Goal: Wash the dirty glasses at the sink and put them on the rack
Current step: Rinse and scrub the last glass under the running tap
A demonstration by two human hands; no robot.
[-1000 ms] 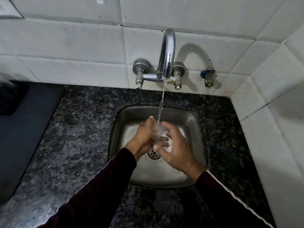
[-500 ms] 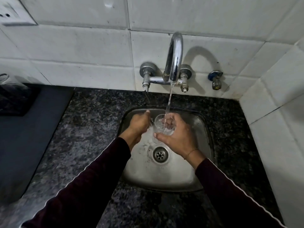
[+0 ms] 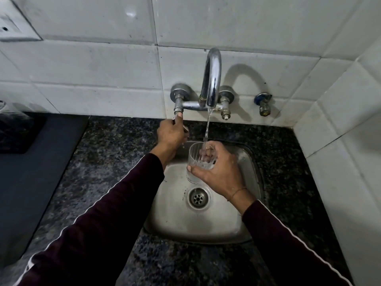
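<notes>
My right hand (image 3: 221, 172) is the grip on the glass (image 3: 199, 162), fingers wrapped round it, mouth up, over the sink (image 3: 243, 223). Up and left of it, my left hand (image 3: 171, 133) grips the tap handle (image 3: 179, 112), nearer the valve, I judge.

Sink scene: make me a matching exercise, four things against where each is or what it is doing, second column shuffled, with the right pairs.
Things:
1. left hand
2. right hand
3. glass
4. drain

States:
A. under the stream of water, above the sink
B. grips the left tap handle
C. in the bare steel floor of the basin
D. holds the glass from the side

Pairs: 1-B, 2-D, 3-A, 4-C
</notes>
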